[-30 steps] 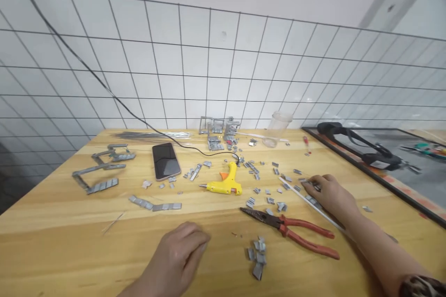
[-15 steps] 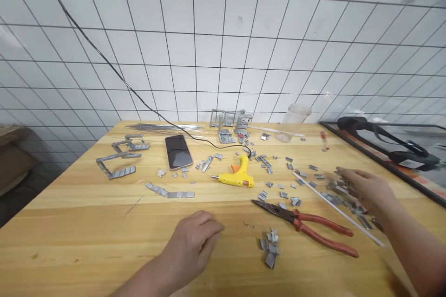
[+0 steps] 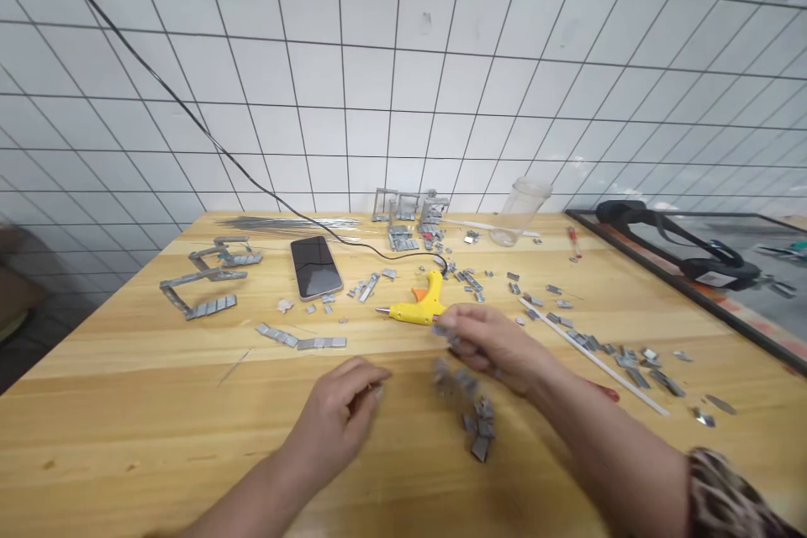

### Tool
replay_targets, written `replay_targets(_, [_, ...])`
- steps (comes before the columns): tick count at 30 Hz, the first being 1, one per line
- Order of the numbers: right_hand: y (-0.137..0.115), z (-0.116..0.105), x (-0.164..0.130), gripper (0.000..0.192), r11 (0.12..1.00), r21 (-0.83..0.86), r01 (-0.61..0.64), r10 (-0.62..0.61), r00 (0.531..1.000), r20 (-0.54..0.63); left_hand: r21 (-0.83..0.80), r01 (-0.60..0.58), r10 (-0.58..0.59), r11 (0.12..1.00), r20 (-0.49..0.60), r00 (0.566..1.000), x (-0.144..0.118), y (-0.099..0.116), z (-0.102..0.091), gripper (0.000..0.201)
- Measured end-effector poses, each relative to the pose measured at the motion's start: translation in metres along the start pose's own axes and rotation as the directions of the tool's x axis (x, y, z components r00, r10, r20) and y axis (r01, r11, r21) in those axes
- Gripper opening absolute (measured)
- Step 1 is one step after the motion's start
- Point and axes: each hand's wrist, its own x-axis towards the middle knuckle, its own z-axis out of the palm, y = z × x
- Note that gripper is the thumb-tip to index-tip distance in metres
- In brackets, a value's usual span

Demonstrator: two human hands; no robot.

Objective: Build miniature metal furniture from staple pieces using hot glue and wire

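Note:
My right hand [image 3: 488, 345] is over the middle of the table, its fingers closed around small grey metal pieces [image 3: 443, 328], partly hidden. Just below it more grey pieces [image 3: 455, 378] show blurred, beside a small pile of bent metal pieces [image 3: 482, 430]; I cannot tell whether they are falling or lying. On the left, my left hand [image 3: 344, 412] rests near the tabletop with fingers curled and thumb close to the index finger; nothing shows in it. A yellow glue gun [image 3: 413, 311] lies beyond both hands. The right arm covers most of the pliers, leaving a red handle end [image 3: 606, 392].
A phone [image 3: 315, 267], jointed metal strips [image 3: 303, 340] and metal frames [image 3: 205, 290] lie to the left. Along the back are thin rods [image 3: 283, 224] and a clear jar [image 3: 523, 206]. To the right are a white strip [image 3: 598, 361], scattered pieces and a black-edged panel [image 3: 668, 277].
My right hand has swept leftward from the scattered pieces on the right to the middle, carrying metal pieces. The left hand has barely moved. The whole view has shifted slightly.

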Motion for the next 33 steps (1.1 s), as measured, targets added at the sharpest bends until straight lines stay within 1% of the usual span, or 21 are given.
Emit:
replay_targets(1, [0.003, 0.016, 0.002, 0.015, 0.999, -0.039, -0.015, 0.017, 0.998, 0.054, -0.005, 0.013, -0.013, 1.000, -0.011, 1.000, 0.001, 0.000, -0.001, 0.020])
replay_targets(3, [0.007, 0.039, 0.005, 0.014, 0.995, -0.104, 0.000, 0.011, 0.994, 0.105, -0.018, 0.030, -0.030, 0.999, -0.023, 0.999, 0.002, -0.001, -0.002, 0.019])
replay_targets(4, [0.007, 0.048, 0.006, 0.012, 0.992, -0.125, 0.023, -0.007, 0.993, 0.122, -0.026, 0.034, -0.035, 0.999, -0.025, 0.999, 0.003, -0.001, -0.002, 0.019])
replay_targets(6, [0.007, 0.057, 0.005, 0.011, 0.986, -0.147, 0.073, -0.052, 0.988, 0.143, -0.045, 0.038, -0.039, 0.998, -0.022, 0.999, 0.003, 0.000, -0.002, 0.020])
replay_targets(8, [0.004, 0.060, 0.002, 0.013, 0.982, -0.143, 0.120, -0.097, 0.983, 0.158, -0.067, 0.044, -0.045, 0.997, -0.013, 0.999, 0.004, 0.000, -0.002, 0.021])
replay_targets(11, [0.001, 0.059, -0.004, 0.027, 0.980, -0.092, 0.178, -0.165, 0.977, 0.135, -0.095, 0.066, -0.066, 0.993, -0.002, 0.998, 0.004, 0.000, -0.003, 0.021])
replay_targets(13, [-0.001, 0.058, -0.006, 0.039, 0.976, -0.051, 0.212, -0.207, 0.975, 0.077, -0.107, 0.091, -0.093, 0.990, -0.006, 0.996, 0.004, -0.001, -0.003, 0.021])
replay_targets(16, [-0.003, 0.057, -0.008, 0.049, 0.964, -0.039, 0.263, -0.264, 0.964, -0.030, -0.104, 0.138, -0.142, 0.985, -0.031, 0.989, 0.003, -0.004, -0.005, 0.021])
replay_targets(18, [-0.006, 0.056, -0.014, 0.048, 0.953, -0.082, 0.290, -0.295, 0.954, -0.053, -0.090, 0.164, -0.168, 0.982, -0.039, 0.985, 0.003, -0.005, -0.009, 0.020])
replay_targets(20, [-0.010, 0.055, -0.025, 0.038, 0.934, -0.166, 0.315, -0.320, 0.948, 0.000, -0.073, 0.183, -0.186, 0.980, -0.038, 0.982, 0.002, -0.005, -0.013, 0.020])
replay_targets(21, [-0.011, 0.054, -0.031, 0.029, 0.917, -0.223, 0.331, -0.328, 0.943, 0.053, -0.064, 0.192, -0.194, 0.979, -0.033, 0.980, 0.002, -0.005, -0.016, 0.020])
replay_targets(23, [-0.011, 0.052, -0.044, 0.010, 0.853, -0.350, 0.388, -0.351, 0.922, 0.167, -0.045, 0.204, -0.204, 0.978, -0.001, 0.979, 0.001, -0.002, -0.021, 0.020])
replay_targets(24, [-0.009, 0.052, -0.049, 0.007, 0.809, -0.413, 0.418, -0.361, 0.908, 0.212, -0.035, 0.204, -0.203, 0.978, 0.028, 0.979, 0.000, -0.001, -0.023, 0.018])
replay_targets(26, [-0.003, 0.054, -0.054, 0.019, 0.717, -0.523, 0.461, -0.378, 0.887, 0.265, -0.014, 0.192, -0.190, 0.981, 0.105, 0.976, -0.002, 0.002, -0.024, 0.012])
replay_targets(28, [0.004, 0.059, -0.051, 0.026, 0.635, -0.608, 0.477, -0.385, 0.877, 0.286, 0.009, 0.169, -0.168, 0.986, 0.171, 0.971, -0.003, 0.005, -0.023, 0.007])
replay_targets(30, [0.009, 0.065, -0.045, 0.025, 0.564, -0.673, 0.478, -0.379, 0.874, 0.303, 0.028, 0.147, -0.150, 0.989, 0.210, 0.966, -0.005, 0.006, -0.021, 0.006])
replay_targets(33, [0.012, 0.070, -0.036, 0.015, 0.485, -0.736, 0.473, -0.366, 0.873, 0.321, 0.044, 0.129, -0.136, 0.991, 0.236, 0.962, -0.007, 0.006, -0.019, 0.009])
